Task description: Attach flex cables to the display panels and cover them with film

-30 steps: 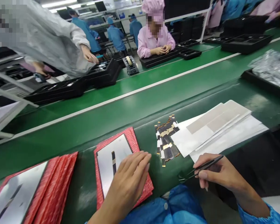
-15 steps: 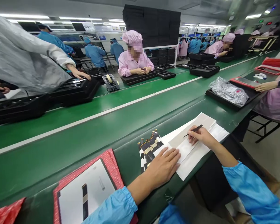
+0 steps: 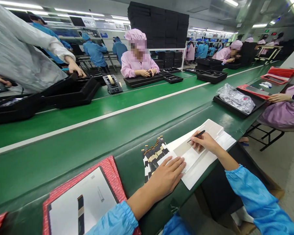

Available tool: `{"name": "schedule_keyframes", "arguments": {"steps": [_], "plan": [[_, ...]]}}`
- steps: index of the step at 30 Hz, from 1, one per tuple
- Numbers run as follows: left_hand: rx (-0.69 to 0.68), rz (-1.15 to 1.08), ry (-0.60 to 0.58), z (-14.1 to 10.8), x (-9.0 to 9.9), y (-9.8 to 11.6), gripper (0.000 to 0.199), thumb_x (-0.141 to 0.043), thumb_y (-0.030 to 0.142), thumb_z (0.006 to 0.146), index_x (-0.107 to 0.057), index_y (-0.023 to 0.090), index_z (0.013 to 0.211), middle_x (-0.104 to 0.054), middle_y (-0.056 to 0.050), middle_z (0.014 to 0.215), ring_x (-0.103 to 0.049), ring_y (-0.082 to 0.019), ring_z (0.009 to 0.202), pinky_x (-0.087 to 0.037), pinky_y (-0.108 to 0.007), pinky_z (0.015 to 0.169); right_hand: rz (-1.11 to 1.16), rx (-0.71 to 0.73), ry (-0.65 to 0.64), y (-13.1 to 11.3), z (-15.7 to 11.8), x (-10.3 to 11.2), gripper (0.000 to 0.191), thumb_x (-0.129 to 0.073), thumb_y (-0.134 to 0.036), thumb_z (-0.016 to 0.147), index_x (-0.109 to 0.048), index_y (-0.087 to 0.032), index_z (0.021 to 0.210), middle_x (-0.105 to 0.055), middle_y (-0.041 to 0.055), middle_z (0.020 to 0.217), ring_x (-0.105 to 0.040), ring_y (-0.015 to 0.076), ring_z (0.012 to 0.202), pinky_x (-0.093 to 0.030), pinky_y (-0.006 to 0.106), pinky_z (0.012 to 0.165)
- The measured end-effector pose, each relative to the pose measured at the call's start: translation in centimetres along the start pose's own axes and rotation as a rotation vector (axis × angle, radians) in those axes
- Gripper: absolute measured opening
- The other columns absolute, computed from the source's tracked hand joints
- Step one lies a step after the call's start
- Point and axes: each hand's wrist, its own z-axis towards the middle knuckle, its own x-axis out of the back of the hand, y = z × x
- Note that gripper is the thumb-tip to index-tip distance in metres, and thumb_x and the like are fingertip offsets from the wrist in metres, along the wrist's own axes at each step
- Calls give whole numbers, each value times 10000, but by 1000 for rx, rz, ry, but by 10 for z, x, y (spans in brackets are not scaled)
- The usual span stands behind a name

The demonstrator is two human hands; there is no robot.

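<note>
My left hand (image 3: 165, 174) lies flat, fingers stretched out, on the near left part of white paper sheets (image 3: 196, 174). Black tweezers (image 3: 199, 133) are pinched in my right hand (image 3: 204, 143). Their tip points down and left, at the pale sheet on the stack; whether it grips anything is too small to tell. Beside my left hand, a fanned pile of black flex cables (image 3: 153, 155) with gold ends lies partly hidden by the paper. A grey-white flat panel (image 3: 71, 192) with one dark flex cable (image 3: 80, 215) on it rests to the left, on red bubble wrap (image 3: 115, 176).
Beyond the green workbench (image 3: 127, 138) runs a green conveyor belt (image 3: 107, 109). A black tray (image 3: 243, 112) with clear plastic bags stands at right, near a seated co-worker's hand (image 3: 279, 98). Across the belt are a tape dispenser (image 3: 112, 84), black trays (image 3: 74, 94) and co-workers.
My right hand with the tweezers has moved slightly down and left along the sheet. My left hand stays flat. Across the belt, a co-worker in white has lifted and tilted a black tray.
</note>
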Motion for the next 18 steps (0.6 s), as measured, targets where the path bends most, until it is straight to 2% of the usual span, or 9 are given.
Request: {"name": "schedule_keyframes", "arguments": {"steps": [6, 13, 18], "plan": [[30, -81, 3, 0, -1, 1, 426, -367, 421, 1039, -417, 353, 1456, -479, 73, 1505, -495, -109, 1402, -533, -293, 1130, 14, -43, -52, -5, 0, 6, 193, -661, -389, 822, -638, -207, 766, -785, -62, 635, -659, 33, 413, -463, 89, 394], [26, -116, -14, 0, -2, 1, 421, -308, 404, 1063, -423, 309, 1457, -462, 57, 1520, -519, -126, 1385, -540, -356, 1126, -61, -127, -126, -19, -3, 9, 297, -619, -376, 864, -671, -115, 732, -739, -29, 562, -621, 16, 362, -422, 83, 397], [39, -129, -12, -1, -2, 2, 417, -353, 398, 1048, -409, 343, 1457, -477, 63, 1510, -503, -123, 1398, -527, -345, 1137, -139, -102, -185, -17, -3, 13, 345, -594, -382, 920, -627, -121, 697, -650, -81, 527, -585, 8, 337, -417, 96, 379]]}}
